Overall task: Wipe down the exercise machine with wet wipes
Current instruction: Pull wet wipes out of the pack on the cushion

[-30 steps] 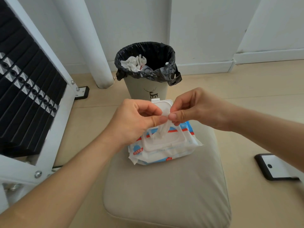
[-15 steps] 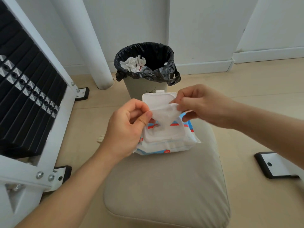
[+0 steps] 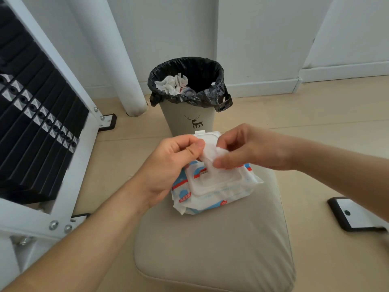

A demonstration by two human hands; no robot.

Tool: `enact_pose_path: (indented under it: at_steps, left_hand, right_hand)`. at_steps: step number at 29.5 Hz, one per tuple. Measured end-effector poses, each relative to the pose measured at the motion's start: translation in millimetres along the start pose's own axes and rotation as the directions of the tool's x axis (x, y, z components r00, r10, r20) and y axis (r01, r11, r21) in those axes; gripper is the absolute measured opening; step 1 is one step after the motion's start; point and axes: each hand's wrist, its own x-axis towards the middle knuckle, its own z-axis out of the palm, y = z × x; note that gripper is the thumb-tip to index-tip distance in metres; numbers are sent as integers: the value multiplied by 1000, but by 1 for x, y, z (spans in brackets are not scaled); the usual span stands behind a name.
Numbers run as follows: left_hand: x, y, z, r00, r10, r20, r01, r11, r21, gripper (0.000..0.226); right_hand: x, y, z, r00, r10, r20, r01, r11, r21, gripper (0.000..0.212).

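A white and blue pack of wet wipes (image 3: 212,192) lies on the beige padded seat (image 3: 214,245), its plastic lid flipped up. A white wet wipe (image 3: 210,154) stands partly out of the pack's opening. My left hand (image 3: 170,165) pinches the wipe's left edge between thumb and forefinger. My right hand (image 3: 248,148) pinches its right side just above the pack. The exercise machine's white frame (image 3: 69,186) and black weight stack (image 3: 35,131) fill the left side.
A beige bin (image 3: 189,119) with a black liner and crumpled white wipes inside stands right behind the seat. A white post (image 3: 117,60) rises at its left. Black and white machine feet (image 3: 357,213) sit on the floor at right and near the frame.
Both hands have come closer together over the pack, still pinching the wipe. The wipe, stretched between them half a second ago, is now bunched between the fingers.
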Motion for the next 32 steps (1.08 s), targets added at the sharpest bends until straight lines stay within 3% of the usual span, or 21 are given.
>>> enact_pose_path:
  at_steps: [2, 3, 6, 10, 12, 14, 19, 22, 24, 26, 27, 29, 30, 32]
  left_hand:
    - [2, -4, 2, 999, -10, -44, 6, 995, -103, 21]
    - [2, -4, 3, 998, -21, -66, 10, 987, -159, 20]
    - [4, -5, 2, 993, -53, -109, 13, 941, -339, 17]
    - [1, -13, -5, 990, -55, -131, -20, 861, -508, 18]
    - [-2, -15, -7, 994, -27, -104, -31, 858, -513, 20]
    - [-3, -14, -6, 997, -9, -78, -31, 869, -495, 19]
    - [-2, -9, -2, 992, -12, -124, -56, 847, -529, 20]
    - [-2, -8, -11, 984, -59, -167, -46, 826, -562, 12]
    - [-5, -3, -16, 989, -49, -139, -10, 919, -395, 8]
    - [-8, 9, -20, 996, -8, -86, 6, 1000, -25, 17]
    - [-9, 16, -22, 998, 9, -65, 6, 975, 224, 24]
    - [-10, 26, -24, 997, 35, -64, 12, 792, 610, 17]
    - [-10, 31, -22, 996, 56, -66, 5, 728, 685, 10]
    - [-10, 37, -18, 988, 149, -51, -75, 732, 677, 10]
  right_hand:
    - [2, 0, 1, 999, 4, -47, -16, 965, -263, 24]
    - [4, 0, 3, 996, -6, -85, -21, 950, -311, 23]
    - [7, 3, 10, 978, -53, -199, -8, 956, -293, 16]
    - [8, 7, 14, 974, -101, -205, 16, 926, -378, 37]
    - [5, 3, 12, 990, -20, -139, -3, 987, -163, 47]
    - [4, 0, 12, 995, 48, -83, -45, 998, 36, 40]
    - [10, 10, 22, 979, -67, -193, 7, 956, -294, 26]
    - [9, 11, 21, 975, -89, -203, 8, 929, -371, 22]
    - [8, 13, 24, 974, -121, -190, 35, 914, -404, 23]
    - [8, 14, 27, 973, -158, -170, 80, 915, -396, 13]
    - [7, 14, 26, 973, -162, -161, 92, 923, -373, 7]
    - [4, 17, 24, 974, -169, -148, 109, 933, -344, 9]
    - [3, 18, 25, 971, -189, -148, 125, 923, -364, 9]
    - [2, 20, 29, 955, -266, -134, 176, 869, -463, 8]
